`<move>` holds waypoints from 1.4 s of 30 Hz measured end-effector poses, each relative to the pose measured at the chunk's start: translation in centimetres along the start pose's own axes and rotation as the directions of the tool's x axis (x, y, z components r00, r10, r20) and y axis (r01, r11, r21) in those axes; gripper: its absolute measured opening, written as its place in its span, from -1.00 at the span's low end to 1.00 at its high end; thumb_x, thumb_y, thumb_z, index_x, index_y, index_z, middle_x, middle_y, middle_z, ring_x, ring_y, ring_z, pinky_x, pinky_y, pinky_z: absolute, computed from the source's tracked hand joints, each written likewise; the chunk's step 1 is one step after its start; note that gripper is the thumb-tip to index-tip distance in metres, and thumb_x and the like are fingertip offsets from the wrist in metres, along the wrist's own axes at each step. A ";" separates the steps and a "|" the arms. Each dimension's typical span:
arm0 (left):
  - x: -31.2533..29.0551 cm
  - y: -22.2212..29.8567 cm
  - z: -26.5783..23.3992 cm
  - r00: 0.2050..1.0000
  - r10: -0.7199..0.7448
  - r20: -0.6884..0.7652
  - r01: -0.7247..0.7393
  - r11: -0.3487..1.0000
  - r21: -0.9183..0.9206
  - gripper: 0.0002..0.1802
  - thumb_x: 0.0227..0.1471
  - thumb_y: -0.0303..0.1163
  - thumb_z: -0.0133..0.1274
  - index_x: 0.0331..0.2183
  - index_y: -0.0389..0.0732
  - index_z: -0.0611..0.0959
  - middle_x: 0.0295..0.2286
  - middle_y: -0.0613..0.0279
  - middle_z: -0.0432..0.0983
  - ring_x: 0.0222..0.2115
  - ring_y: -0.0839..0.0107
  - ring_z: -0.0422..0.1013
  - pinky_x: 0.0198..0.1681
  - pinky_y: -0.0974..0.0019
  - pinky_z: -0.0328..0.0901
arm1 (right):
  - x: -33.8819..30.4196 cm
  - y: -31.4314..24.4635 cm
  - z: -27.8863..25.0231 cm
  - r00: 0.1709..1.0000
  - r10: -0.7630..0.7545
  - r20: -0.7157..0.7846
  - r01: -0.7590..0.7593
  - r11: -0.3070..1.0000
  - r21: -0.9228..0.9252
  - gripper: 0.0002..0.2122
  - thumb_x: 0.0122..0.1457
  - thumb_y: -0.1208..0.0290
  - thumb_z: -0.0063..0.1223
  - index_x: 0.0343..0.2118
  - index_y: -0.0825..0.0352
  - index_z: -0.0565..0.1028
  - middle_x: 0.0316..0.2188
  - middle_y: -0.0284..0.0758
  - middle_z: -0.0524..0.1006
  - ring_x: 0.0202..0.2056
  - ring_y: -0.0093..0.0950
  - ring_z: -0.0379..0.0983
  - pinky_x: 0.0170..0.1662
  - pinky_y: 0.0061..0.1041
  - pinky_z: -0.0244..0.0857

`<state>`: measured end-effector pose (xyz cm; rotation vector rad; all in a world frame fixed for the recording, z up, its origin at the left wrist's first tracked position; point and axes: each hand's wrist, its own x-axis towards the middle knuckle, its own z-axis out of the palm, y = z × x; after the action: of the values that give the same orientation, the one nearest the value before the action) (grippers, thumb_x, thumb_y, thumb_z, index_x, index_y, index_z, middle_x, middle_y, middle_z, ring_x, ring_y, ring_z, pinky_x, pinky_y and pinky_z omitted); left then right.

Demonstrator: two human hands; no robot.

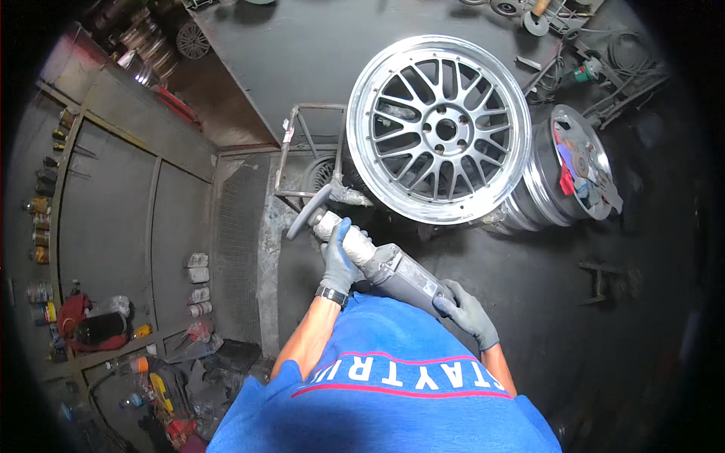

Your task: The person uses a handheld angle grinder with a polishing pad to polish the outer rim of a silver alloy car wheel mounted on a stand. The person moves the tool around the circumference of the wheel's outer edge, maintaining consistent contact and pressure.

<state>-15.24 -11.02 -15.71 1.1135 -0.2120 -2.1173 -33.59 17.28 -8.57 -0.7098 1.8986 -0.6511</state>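
Grip, left: left hand, in a grey-blue glove, wraps closed around the front neck of the angle polisher, just behind its head.
Grip, right: right hand, gloved in grey, clasps the rear of the tool's body, fingers curled over it, close against the blue shirt.
Tool: long grey body runs diagonally from the right hand up toward the left; its dark polishing disc is tilted edge-on and sits apart from the metal, near a bare steel frame.
Wheel: large multi-spoke alloy wheel with a bright polished lip leans face-up just beyond the disc, upper right of it.
Neighbours: second rim lies just beside the first on its right, with red and blue cloth scraps resting on top; spray cans line the shelf at far left.
Step in hand: judging by the pose, the tool is held ready beside the wheel, not yet working on it.
Next move calls for: swinging the disc right onto the wheel's lip, both hands firm, pad laid flat to avoid gouging.
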 end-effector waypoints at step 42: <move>0.6 -7.0 7.3 0.486 0.281 0.827 -0.843 0.400 0.360 -0.68 0.39 -0.44 0.10 0.11 -0.28 0.70 0.10 0.13 0.59 0.12 0.35 0.50 0.22 0.15 0.41 | -4.5 5.7 -2.7 0.998 -0.061 -0.003 0.051 0.806 0.589 -0.27 0.45 -0.14 0.07 0.37 0.48 0.40 0.32 -0.10 0.48 0.35 -0.31 0.35 0.43 -0.36 0.14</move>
<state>-24.77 -7.65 -14.75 0.4082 -1.7415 -1.5586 -35.54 24.79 -8.85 -0.3599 1.5288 -1.2018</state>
